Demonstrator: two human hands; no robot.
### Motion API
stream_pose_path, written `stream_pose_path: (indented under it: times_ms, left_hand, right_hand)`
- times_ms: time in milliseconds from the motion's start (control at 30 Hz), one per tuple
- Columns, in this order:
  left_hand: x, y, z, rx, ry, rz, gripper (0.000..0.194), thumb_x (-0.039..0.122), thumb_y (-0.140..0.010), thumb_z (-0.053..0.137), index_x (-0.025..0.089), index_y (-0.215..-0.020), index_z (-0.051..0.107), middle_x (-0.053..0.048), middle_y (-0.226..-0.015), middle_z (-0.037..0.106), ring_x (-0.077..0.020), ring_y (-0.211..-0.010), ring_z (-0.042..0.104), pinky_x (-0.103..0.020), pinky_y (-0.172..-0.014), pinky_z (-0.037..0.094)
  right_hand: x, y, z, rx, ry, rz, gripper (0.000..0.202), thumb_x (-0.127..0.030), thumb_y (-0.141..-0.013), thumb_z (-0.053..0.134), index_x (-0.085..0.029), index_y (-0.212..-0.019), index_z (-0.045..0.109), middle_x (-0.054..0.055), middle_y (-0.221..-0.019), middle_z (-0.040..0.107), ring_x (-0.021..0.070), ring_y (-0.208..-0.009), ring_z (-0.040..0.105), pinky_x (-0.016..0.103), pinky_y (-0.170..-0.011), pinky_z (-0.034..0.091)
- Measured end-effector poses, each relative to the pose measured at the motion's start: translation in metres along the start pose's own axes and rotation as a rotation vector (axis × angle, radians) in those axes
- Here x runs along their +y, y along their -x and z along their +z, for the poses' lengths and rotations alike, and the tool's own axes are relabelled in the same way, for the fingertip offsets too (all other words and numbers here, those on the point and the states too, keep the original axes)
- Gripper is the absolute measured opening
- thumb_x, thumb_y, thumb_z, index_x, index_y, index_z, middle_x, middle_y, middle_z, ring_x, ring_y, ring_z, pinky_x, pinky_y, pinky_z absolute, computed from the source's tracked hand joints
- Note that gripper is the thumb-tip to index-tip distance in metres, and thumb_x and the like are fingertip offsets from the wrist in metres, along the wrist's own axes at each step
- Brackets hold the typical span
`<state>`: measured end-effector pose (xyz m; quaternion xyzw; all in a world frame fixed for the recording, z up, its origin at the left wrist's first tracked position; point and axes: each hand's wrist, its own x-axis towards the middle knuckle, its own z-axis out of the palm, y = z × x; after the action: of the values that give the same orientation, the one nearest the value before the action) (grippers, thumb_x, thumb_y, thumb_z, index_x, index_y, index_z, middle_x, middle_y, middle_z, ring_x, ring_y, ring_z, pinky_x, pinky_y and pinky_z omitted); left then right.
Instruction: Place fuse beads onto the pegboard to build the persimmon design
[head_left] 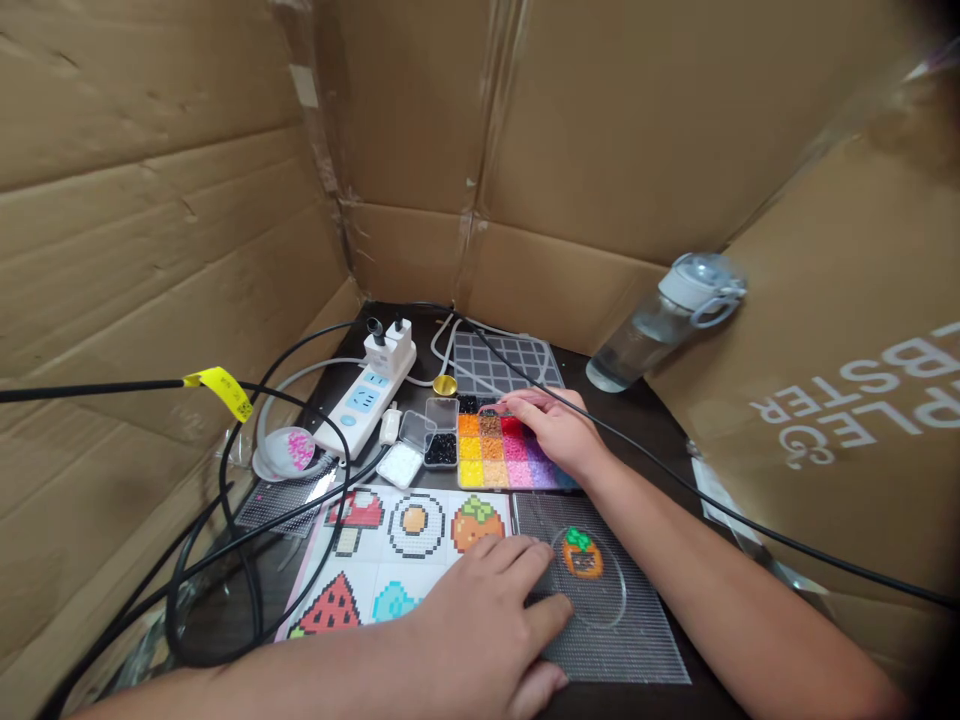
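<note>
My left hand point(499, 610) lies palm down over the edge between the printed pattern sheet point(360, 580) and the clear pegboard point(645, 640), fingers stretched out and holding nothing. On the pegboard sits a small persimmon shape made of orange and green beads point(583, 553), with dark gaps in its middle. My right hand point(562, 430) is over the divided bead box point(491, 450), pinching pink tweezers point(495, 406). Their tips reach toward the brown and black beads at the back left compartments. The hand hides part of the box's right side.
Small boxes of black beads point(440, 449) and white beads point(401, 465) stand left of the bead box. A power strip point(367, 400), a dish of pink beads point(289, 453) and looping black cables point(247, 400) lie left. A water bottle point(660, 320) stands back right. Cardboard walls point(570, 130) surround the table.
</note>
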<state>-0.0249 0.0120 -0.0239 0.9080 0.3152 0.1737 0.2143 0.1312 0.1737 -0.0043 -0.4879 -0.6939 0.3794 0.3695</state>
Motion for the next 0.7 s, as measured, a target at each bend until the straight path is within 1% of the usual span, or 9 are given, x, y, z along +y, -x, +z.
stream_pose_path:
  times_ms: [100,267,367,467,567,633,700]
  left_hand:
    - [-0.001,0.0,0.002,0.012,-0.013,0.015,0.044,0.05,-0.09,0.059,0.023,-0.124,0.059,-0.013,-0.14,0.049,-0.0308,-0.124,0.049,-0.048,-0.107,0.038]
    - [0.002,0.001,-0.001,0.028,-0.02,0.005,0.042,0.05,-0.089,0.06,0.023,-0.122,0.06,-0.013,-0.139,0.05,-0.0314,-0.123,0.05,-0.051,-0.106,0.039]
    - [0.004,0.002,-0.003,0.028,-0.019,-0.013,0.041,0.048,-0.09,0.059,0.023,-0.122,0.06,-0.013,-0.139,0.05,-0.0319,-0.124,0.049,-0.052,-0.107,0.038]
    - [0.005,0.002,-0.003,0.032,-0.028,-0.013,0.043,0.048,-0.089,0.06,0.023,-0.124,0.06,-0.015,-0.14,0.049,-0.0335,-0.125,0.048,-0.053,-0.106,0.038]
    - [0.004,0.002,-0.001,0.037,-0.032,0.004,0.043,0.046,-0.089,0.06,0.022,-0.125,0.061,-0.016,-0.14,0.048,-0.0347,-0.125,0.048,-0.053,-0.105,0.039]
    - [0.003,0.002,0.0,0.044,-0.033,0.015,0.042,0.042,-0.089,0.06,0.021,-0.126,0.061,-0.017,-0.14,0.048,-0.0356,-0.124,0.048,-0.054,-0.104,0.04]
    - [0.003,0.001,0.001,0.047,-0.034,0.019,0.04,0.038,-0.09,0.06,0.02,-0.126,0.061,-0.017,-0.141,0.048,-0.0366,-0.125,0.048,-0.054,-0.103,0.041]
  right_hand:
    - [-0.005,0.002,-0.007,0.011,-0.147,0.049,0.031,-0.046,-0.083,0.067,-0.017,-0.085,0.077,0.009,-0.091,0.079,0.0236,-0.088,0.072,0.034,-0.079,0.055]
    - [-0.015,0.015,-0.023,0.046,-0.15,0.096,0.037,-0.049,-0.083,0.068,-0.013,-0.084,0.078,0.013,-0.096,0.078,0.0215,-0.082,0.07,0.029,-0.069,0.053]
    - [-0.012,0.03,-0.033,0.119,-0.166,0.125,0.037,-0.05,-0.08,0.07,-0.014,-0.085,0.078,0.012,-0.094,0.078,0.0216,-0.08,0.07,0.028,-0.063,0.052]
    - [-0.007,0.052,-0.043,0.225,-0.199,0.159,0.036,-0.05,-0.075,0.075,-0.016,-0.085,0.078,0.01,-0.086,0.078,0.0201,-0.071,0.068,0.026,-0.054,0.048]
    - [-0.004,0.081,-0.053,0.309,-0.252,0.187,0.033,-0.048,-0.071,0.079,-0.017,-0.083,0.078,0.01,-0.082,0.077,0.0168,-0.061,0.064,0.025,-0.048,0.044]
    - [-0.002,0.104,-0.06,0.356,-0.234,0.168,0.032,-0.049,-0.073,0.077,-0.018,-0.082,0.077,0.01,-0.082,0.077,0.0151,-0.056,0.06,0.026,-0.045,0.042]
    - [0.001,0.128,-0.064,0.374,-0.169,0.135,0.03,-0.049,-0.077,0.073,-0.02,-0.082,0.078,0.01,-0.082,0.077,0.0166,-0.057,0.06,0.029,-0.047,0.045]
